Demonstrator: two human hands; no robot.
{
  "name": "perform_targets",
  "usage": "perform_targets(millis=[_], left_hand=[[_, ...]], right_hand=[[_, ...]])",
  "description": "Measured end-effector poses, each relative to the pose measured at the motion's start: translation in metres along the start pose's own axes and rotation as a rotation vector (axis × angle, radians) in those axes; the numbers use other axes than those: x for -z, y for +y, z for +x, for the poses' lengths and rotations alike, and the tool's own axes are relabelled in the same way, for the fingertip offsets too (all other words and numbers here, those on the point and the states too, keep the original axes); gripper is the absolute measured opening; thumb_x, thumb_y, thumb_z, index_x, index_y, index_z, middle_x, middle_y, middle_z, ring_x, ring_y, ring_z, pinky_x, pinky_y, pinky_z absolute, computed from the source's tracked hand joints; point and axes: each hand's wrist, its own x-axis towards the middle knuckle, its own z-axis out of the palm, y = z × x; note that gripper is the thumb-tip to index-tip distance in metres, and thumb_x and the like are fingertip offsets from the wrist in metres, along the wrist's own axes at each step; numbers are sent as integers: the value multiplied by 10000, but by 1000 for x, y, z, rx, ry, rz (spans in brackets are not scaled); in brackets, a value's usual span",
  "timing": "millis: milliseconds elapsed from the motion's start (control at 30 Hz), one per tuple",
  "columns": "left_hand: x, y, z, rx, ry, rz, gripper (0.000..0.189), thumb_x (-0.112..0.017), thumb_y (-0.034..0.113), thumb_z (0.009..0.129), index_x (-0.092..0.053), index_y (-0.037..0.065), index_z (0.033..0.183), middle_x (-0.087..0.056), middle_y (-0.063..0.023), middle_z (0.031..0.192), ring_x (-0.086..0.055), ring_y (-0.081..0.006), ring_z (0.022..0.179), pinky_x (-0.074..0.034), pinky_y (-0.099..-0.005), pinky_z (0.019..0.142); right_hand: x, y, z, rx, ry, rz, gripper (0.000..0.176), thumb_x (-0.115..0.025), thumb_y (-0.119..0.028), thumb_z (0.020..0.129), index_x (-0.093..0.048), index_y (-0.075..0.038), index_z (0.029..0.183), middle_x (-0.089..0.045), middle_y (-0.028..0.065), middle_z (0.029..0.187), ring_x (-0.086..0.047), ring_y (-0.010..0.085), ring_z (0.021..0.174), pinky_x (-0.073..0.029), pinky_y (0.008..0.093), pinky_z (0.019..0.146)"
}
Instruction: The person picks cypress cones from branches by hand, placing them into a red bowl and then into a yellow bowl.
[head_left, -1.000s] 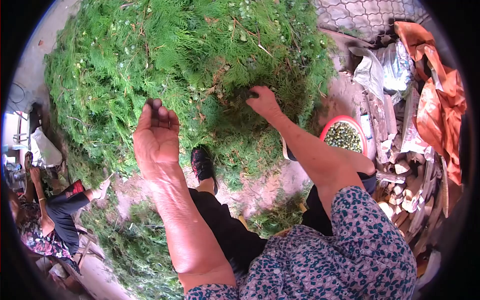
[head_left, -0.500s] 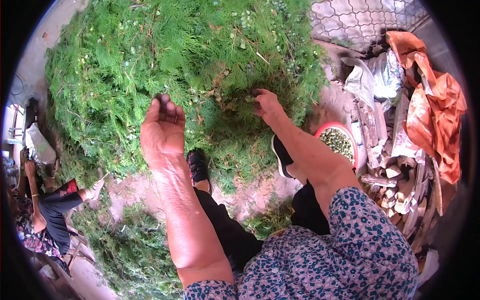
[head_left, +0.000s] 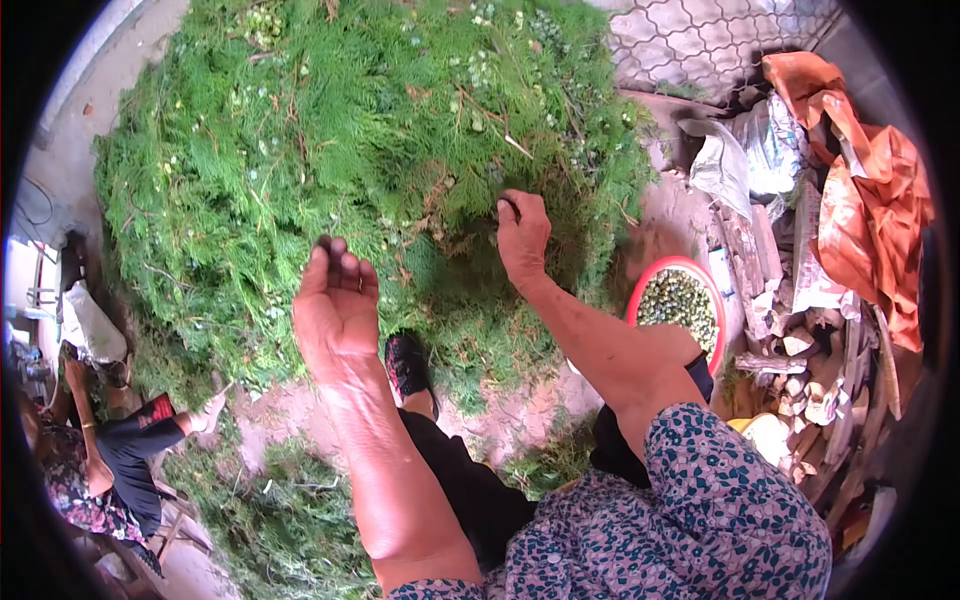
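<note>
A big heap of green conifer branches (head_left: 250, 190), dotted with small pale green cones, rises in front of me. My left hand (head_left: 337, 308) is held palm up over the near side of the heap, its fingers half curled and the visible palm bare. To its right, my right hand (head_left: 524, 238) is close against a darker hollow in the branches. Its thumb and fingers are drawn together; whatever may be between them is too small to make out. A red-rimmed bowl (head_left: 719, 318) full of small green cones stands at my right, partly behind my right forearm.
Split firewood (head_left: 790, 375), pale sacks (head_left: 768, 150) and an orange sheet (head_left: 872, 225) are piled on the right. Wire mesh (head_left: 700, 40) stands behind. Another person (head_left: 110, 450) sits at the left. More cut branches (head_left: 285, 530) lie by my feet.
My right hand has pulled back a little from the branches, and its fingers have closed together. My left hand sits slightly lower, still palm up. The view has shifted a little.
</note>
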Motion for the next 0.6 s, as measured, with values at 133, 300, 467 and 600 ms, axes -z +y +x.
perform_targets(millis=[133,300,467,600], left_hand=[[-6,-7,0,-4,24,-3,136,-552,141,844,-571,53,946,-607,-30,816,-530,-132,681,-454,-300,687],[-7,-11,2,1,-8,-5,152,-555,136,843,-561,45,964,-603,-37,817,-523,-136,672,-462,-297,671],[-11,-12,4,1,13,-7,156,-564,141,841,-558,44,964,-597,-41,834,-517,-144,685,-463,-304,675],[-14,-13,3,18,0,-33,160,-564,138,841,-554,48,973,-594,-39,836,-512,-149,688,-458,-307,677]], right_hand=[[-16,-41,52,-93,15,383,118,-528,-14,810,-586,20,906,-577,72,783,-567,150,585,-448,249,494],[-53,-32,119,-59,-46,314,155,-493,13,789,-579,40,915,-592,72,798,-584,167,591,-445,249,457],[-62,-27,145,137,-109,-354,270,-638,-67,660,-584,23,909,-581,179,717,-564,301,649,-453,331,620],[-46,-39,149,-144,-405,-130,280,-670,-171,680,-647,-31,922,-635,165,850,-602,321,801,-467,380,760]])
